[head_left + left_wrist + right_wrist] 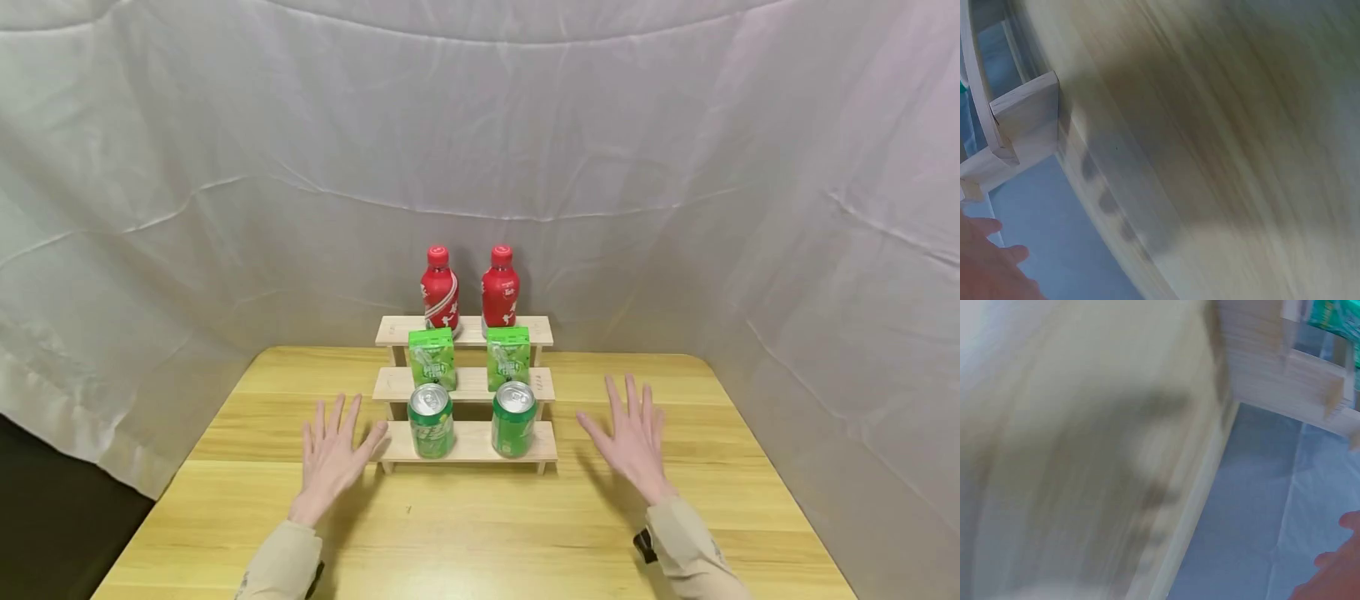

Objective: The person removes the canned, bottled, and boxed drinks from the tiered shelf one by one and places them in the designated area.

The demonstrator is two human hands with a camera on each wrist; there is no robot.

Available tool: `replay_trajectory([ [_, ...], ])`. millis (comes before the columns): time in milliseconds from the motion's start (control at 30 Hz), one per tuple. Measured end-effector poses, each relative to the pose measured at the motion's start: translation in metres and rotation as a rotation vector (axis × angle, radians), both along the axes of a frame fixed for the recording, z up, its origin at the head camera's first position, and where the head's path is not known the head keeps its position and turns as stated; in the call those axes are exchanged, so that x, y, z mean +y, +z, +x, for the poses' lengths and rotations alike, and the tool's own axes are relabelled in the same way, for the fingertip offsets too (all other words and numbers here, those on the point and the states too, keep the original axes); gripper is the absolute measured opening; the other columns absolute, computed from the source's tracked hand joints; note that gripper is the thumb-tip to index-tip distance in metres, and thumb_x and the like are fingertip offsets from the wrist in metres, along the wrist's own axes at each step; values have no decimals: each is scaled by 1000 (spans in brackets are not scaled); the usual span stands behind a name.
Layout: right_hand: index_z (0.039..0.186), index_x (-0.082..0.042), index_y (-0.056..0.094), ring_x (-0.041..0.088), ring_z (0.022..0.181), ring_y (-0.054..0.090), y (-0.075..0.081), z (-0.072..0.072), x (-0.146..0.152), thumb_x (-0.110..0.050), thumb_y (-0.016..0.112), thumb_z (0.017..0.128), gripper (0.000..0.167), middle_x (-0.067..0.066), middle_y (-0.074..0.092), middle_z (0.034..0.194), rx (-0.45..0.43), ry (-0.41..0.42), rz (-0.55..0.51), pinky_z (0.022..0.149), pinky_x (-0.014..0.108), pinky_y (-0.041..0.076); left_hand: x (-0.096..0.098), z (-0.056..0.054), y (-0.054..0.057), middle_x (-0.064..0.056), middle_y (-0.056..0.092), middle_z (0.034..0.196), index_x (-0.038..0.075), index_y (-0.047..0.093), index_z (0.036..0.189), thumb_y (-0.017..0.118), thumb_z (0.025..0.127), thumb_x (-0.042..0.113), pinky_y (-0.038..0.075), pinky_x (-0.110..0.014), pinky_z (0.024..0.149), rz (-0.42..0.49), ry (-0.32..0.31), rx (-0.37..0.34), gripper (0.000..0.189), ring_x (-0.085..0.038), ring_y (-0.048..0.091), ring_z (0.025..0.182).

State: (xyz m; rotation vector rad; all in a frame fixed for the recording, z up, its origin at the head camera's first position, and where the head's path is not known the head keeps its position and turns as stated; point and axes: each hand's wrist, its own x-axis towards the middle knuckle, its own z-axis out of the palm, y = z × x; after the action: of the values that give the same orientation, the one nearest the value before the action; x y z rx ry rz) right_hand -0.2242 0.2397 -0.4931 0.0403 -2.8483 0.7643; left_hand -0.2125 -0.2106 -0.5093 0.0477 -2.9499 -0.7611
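Observation:
My left hand [330, 458] is spread flat over the table, its thumb near the left end of the lowest shelf of a wooden three-step rack [468, 442]. On the other side my right hand [632, 437] is also spread, apart from the rack, holding nothing. Two green drink cans, a left one [431, 425] and a right one [514, 425], stand on the bottom step. The middle step carries two green juice cartons, one left [432, 362] and one right [508, 362]. On the top step are two red bottles, left [440, 292] and right [500, 292].
The rack stands toward the back of a light wooden table [465, 542]. Behind and on both sides hangs a grey-white curtain [480, 150]. A dark area [60, 508] shows beyond the table at the lower left.

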Motion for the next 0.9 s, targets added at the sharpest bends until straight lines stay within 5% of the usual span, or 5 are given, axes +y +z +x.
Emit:
replay_trajectory([
  [233,162,-12,16,49,154,-1,18,-17,-2,-53,58,96,88,23,3,169,41,34,-171,121,71,-2,-2,-4,-2,-26,12,166,15,9,163,34,102,65,-1,-71,121,180,1,-89,83,-50,5,154],
  [500,161,-17,19,45,155,10,40,-32,-7,-41,66,93,86,18,12,169,50,87,-375,119,75,10,-4,-5,-2,-33,49,146,-5,27,154,50,102,51,43,-64,110,449,-23,-126,80,-50,49,134],
  [900,159,-14,24,39,154,17,82,-54,-13,-34,71,93,84,15,21,167,35,165,-544,125,62,14,-8,-6,-1,-31,63,124,-15,46,137,65,98,34,58,-39,94,675,-22,-237,66,-22,67,99],
])
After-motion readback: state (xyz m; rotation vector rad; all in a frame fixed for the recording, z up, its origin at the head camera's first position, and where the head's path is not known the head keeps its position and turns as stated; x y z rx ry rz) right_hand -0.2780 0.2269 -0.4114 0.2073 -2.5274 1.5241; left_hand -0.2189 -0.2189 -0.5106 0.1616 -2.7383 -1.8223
